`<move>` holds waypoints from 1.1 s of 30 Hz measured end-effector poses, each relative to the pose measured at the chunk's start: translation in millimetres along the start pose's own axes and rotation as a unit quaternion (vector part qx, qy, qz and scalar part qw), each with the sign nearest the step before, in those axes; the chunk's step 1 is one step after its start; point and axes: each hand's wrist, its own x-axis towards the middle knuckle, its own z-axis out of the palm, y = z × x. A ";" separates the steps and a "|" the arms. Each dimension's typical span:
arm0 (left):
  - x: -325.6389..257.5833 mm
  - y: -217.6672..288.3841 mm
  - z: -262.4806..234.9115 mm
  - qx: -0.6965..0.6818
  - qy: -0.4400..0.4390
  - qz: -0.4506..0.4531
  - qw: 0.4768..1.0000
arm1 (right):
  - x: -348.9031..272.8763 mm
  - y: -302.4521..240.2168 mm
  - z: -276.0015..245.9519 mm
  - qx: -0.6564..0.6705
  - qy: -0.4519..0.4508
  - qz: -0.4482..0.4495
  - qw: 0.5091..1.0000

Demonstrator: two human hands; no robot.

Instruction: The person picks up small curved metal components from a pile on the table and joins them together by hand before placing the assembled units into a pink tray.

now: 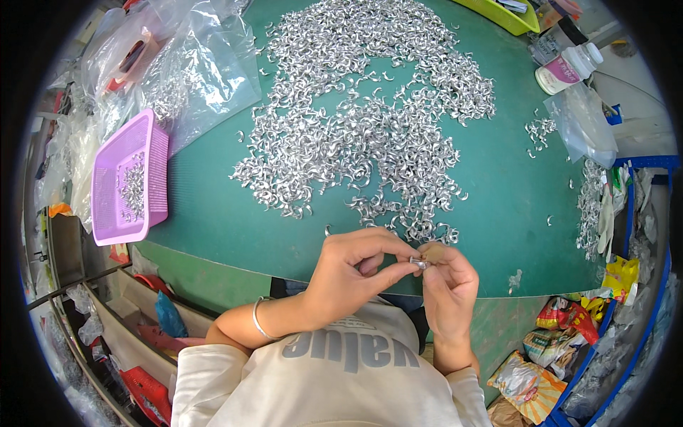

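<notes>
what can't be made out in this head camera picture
- Small metal piece, head view: its full shape, partly covered by the fingertips of the left hand and right hand.
- Pile of silvery pieces, head view: the lower layers, hidden by pieces on top.
- Yellow-green tray, head view: its far part, cut off by the top edge.

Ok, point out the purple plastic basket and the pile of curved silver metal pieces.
Purple plastic basket (158, 178), head view: right outer wall.
Pile of curved silver metal pieces (356, 142), head view: middle.

The left hand (350, 276) and right hand (451, 286) pinch a small metal piece (420, 264) — just beyond, curved silvery pieces (356, 142) strew the green desk (206, 213).
</notes>
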 end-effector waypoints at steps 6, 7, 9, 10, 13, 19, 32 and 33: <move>-2.1 0.9 -0.7 -0.029 -0.038 -0.045 0.998 | -0.7 -1.8 -0.3 -0.024 0.005 -0.029 0.999; -2.1 1.2 -1.8 -0.052 -0.059 -0.080 0.994 | -0.9 -0.6 -1.7 -0.032 -0.002 -0.032 0.999; 0.5 2.9 -2.0 -0.171 -0.091 -0.214 0.957 | -1.7 2.0 -6.1 -0.048 -0.014 -0.039 0.998; 2.1 3.5 -1.9 -0.228 -0.107 -0.279 0.927 | -1.6 1.5 -6.4 -0.056 -0.009 -0.031 0.998; 4.3 -11.2 -1.3 -0.368 -0.122 -0.294 0.873 | 3.3 -2.4 -8.2 -0.139 0.042 -0.014 0.989; 6.5 -10.2 -10.2 -0.442 -0.149 -0.311 0.828 | 51.8 -19.9 -49.8 -0.598 0.150 -0.212 0.758; 11.9 -25.4 3.7 -0.310 -0.091 -0.241 0.915 | 46.9 -8.5 -55.6 -0.558 0.165 -0.174 0.794; 12.7 -25.3 6.2 -0.312 -0.087 -0.240 0.915 | 43.1 -11.7 -50.9 -0.530 0.127 -0.179 0.819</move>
